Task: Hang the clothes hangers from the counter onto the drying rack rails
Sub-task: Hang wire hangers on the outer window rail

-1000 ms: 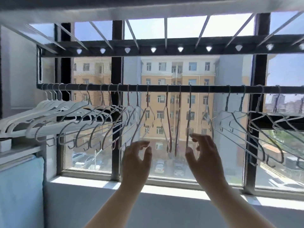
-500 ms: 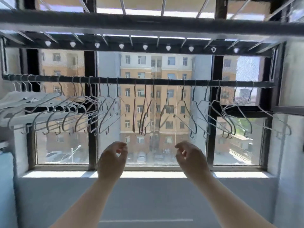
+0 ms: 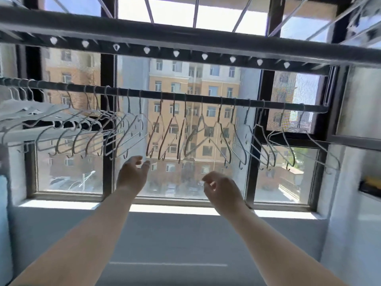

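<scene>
Drying rack rail: one dark rod running across the window, sloping slightly down to the right.

Clothes hangers: a full row, all hooked over the rail. They sit crowded together on the left half and more widely spaced toward the right. The middle and right ones are thin metal, and a few near the centre are reddish.

White plastic hangers: a tight bunch at the far left end of the same rail.

Left hand: raised below the centre of the row, fingers spread and relaxed, grasping nothing. The fingertips are just beside the lower ends of the nearest hangers. Whether they touch cannot be told.

Right hand: raised lower than the left, clearly apart from the hangers above it. The fingers are loosely curled, the thumb near the forefinger, and nothing is held.

Upper bar: a heavy dark beam above the rail, carrying a line of small white clips.

Window frame: dark uprights behind the rack, with a sunlit sill below.

Building: tan and white, several storeys, seen through the glass.

Yellow object: on a ledge at the far right edge, blurred.
</scene>
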`<state>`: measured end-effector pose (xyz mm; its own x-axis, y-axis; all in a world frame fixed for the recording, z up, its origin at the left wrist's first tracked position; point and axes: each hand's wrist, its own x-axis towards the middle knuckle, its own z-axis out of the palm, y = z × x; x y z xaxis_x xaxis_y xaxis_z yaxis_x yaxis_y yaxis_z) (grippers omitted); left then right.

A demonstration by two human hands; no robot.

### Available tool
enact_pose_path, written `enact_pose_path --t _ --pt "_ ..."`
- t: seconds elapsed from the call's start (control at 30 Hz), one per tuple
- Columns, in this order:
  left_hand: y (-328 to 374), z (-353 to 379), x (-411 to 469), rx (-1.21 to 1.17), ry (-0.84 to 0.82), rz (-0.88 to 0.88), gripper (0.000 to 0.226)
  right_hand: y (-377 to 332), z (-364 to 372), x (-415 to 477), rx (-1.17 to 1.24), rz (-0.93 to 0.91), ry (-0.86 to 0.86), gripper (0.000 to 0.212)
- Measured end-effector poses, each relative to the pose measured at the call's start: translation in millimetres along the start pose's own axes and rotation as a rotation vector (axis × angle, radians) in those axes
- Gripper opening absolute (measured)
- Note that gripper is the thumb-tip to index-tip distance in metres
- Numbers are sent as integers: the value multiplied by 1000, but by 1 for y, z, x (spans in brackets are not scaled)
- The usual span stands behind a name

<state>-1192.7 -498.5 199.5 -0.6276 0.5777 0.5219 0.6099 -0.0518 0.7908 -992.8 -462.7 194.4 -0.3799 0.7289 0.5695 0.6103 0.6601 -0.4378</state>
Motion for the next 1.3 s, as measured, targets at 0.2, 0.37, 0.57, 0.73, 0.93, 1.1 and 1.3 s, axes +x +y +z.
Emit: enact_pose_path --t 0.2,0.37,0.57,0.73,0.93,1.1,1.3 --pt "-13 10 37 -80 -82 -6 46 -14 32 45 116 33 73 28" --pt "-16 18 60 -182 -179 34 47 -21 48 87 325 108 144 43" --pt "-19 24 72 -300 -320 1 46 -23 64 117 458 158 88 62" --pt "-26 29 81 -288 -263 46 43 -17 69 130 595 248 97 50" --pt "-32 30 86 -252 -139 77 36 -22 76 147 656 292 145 40" --pt "-35 30 86 -242 -95 108 33 -15 81 153 654 287 213 34" --pt "-36 30 84 -224 -48 128 32 -4 74 148 627 266 266 31"
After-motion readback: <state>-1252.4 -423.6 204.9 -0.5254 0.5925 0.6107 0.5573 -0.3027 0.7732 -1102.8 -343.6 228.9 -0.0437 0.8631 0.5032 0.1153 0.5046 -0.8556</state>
